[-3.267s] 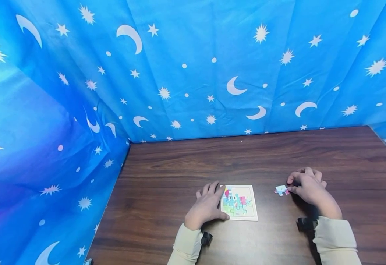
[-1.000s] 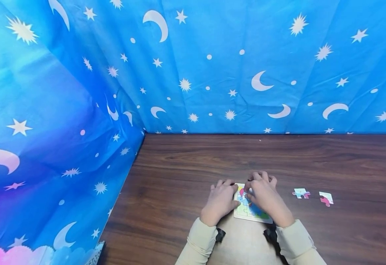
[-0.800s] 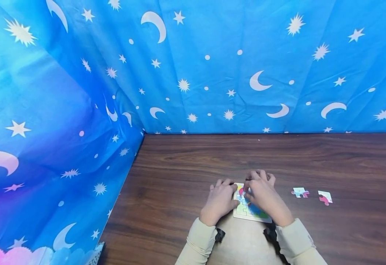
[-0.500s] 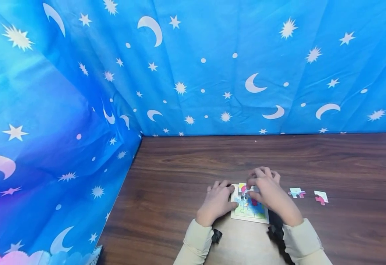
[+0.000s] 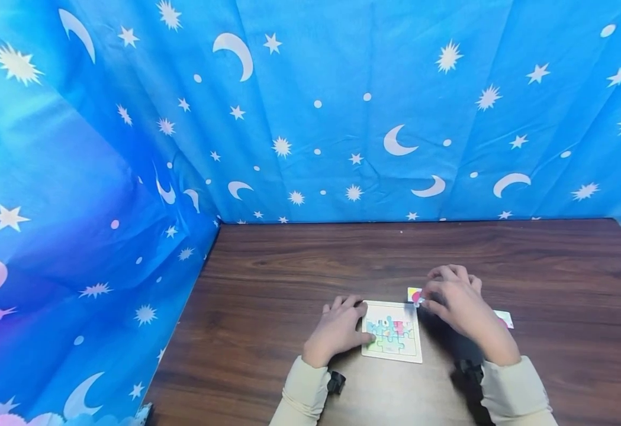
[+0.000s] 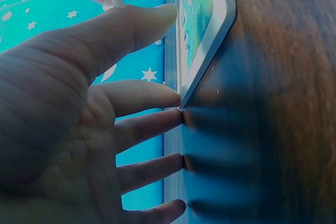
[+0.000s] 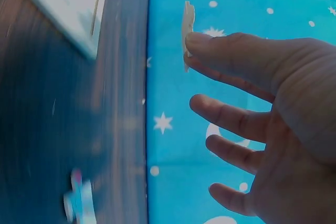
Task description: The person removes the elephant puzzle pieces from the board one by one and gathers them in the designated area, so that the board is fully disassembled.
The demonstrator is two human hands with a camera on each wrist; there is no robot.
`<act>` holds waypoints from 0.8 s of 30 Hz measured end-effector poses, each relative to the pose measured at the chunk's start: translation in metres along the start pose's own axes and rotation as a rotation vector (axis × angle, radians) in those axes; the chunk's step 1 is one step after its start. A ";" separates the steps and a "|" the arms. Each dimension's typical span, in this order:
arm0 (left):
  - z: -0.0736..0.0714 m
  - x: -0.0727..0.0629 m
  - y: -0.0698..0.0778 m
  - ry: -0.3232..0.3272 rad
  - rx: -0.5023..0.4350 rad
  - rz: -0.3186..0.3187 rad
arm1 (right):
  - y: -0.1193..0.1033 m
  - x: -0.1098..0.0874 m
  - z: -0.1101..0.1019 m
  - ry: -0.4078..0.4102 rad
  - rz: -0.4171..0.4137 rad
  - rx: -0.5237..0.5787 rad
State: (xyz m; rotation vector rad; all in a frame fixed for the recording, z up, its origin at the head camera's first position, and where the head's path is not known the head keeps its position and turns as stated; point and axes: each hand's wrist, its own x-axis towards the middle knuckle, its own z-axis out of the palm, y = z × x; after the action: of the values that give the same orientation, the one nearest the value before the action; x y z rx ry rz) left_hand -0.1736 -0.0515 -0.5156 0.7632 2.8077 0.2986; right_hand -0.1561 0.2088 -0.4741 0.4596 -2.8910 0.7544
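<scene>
A square puzzle board point(image 5: 390, 357) with a pale rim lies on the table, several jigsaw pieces fitted in its lower part and its upper strip bare. My left hand point(image 5: 337, 332) lies at its left edge: the thumb is on the board, and the spread fingertips touch its corner and the table in the left wrist view. Beyond the board's upper right corner, my right hand point(image 5: 462, 305) pinches a yellow-and-pink puzzle piece point(image 5: 414, 294) between thumb and index finger. The right wrist view shows this piece edge-on point(image 7: 187, 24), held above the table, the other fingers spread.
A white-and-pink loose piece point(image 5: 504, 319) lies right of the right hand, partly covered by the forearm. Another loose blue-and-pink piece point(image 7: 81, 203) is on the table in the right wrist view. Blue star-printed cloth point(image 5: 310, 118) borders the table's back and left.
My right hand has lifted the yellow-and-pink piece out of the board's upper left and carried it rightward, baring the top strip. My left hand keeps its place on the board. The head view has shifted.
</scene>
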 end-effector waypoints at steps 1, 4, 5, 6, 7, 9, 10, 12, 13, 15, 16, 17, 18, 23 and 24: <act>0.000 0.000 -0.001 -0.002 -0.001 0.000 | 0.003 -0.002 0.000 -0.002 0.005 -0.007; 0.001 -0.001 -0.002 -0.010 -0.007 0.000 | 0.012 -0.008 0.000 -0.015 0.030 -0.035; 0.001 -0.001 -0.002 -0.011 -0.007 0.002 | 0.014 -0.010 0.001 -0.021 0.036 -0.045; 0.001 -0.001 -0.003 -0.011 -0.009 0.004 | 0.017 -0.012 0.002 -0.027 0.043 -0.056; 0.000 -0.001 -0.003 -0.008 -0.009 0.008 | 0.019 -0.013 0.003 -0.033 0.052 -0.065; 0.000 0.000 -0.003 -0.005 -0.011 0.012 | 0.022 -0.015 0.005 -0.046 0.065 -0.082; -0.001 0.000 -0.003 -0.004 -0.009 0.013 | 0.024 -0.016 0.005 -0.052 0.068 -0.092; -0.001 0.001 -0.004 0.000 -0.015 0.017 | 0.026 -0.016 0.006 -0.063 0.072 -0.112; -0.001 0.002 -0.004 0.001 -0.017 0.018 | 0.027 -0.016 0.006 -0.067 0.073 -0.121; -0.002 0.002 -0.004 0.000 -0.027 0.019 | 0.028 -0.015 0.007 -0.065 0.073 -0.133; -0.003 0.002 -0.004 0.002 -0.034 0.019 | 0.029 -0.015 0.007 -0.060 0.074 -0.137; -0.003 0.002 -0.003 0.003 -0.040 0.019 | 0.030 -0.015 0.008 -0.056 0.079 -0.137; -0.003 0.001 -0.003 0.005 -0.044 0.017 | 0.031 -0.015 0.009 -0.050 0.084 -0.134; -0.002 0.000 -0.002 0.001 -0.048 0.009 | 0.030 -0.021 0.016 -0.023 0.109 -0.137; -0.001 0.000 -0.001 -0.003 -0.047 0.010 | 0.029 -0.023 0.017 -0.021 0.115 -0.141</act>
State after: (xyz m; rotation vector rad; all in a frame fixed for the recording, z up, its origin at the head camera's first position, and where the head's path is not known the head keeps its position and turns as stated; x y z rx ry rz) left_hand -0.1742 -0.0530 -0.5148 0.7669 2.7842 0.3631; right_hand -0.1447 0.2303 -0.5061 0.2898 -2.9847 0.5573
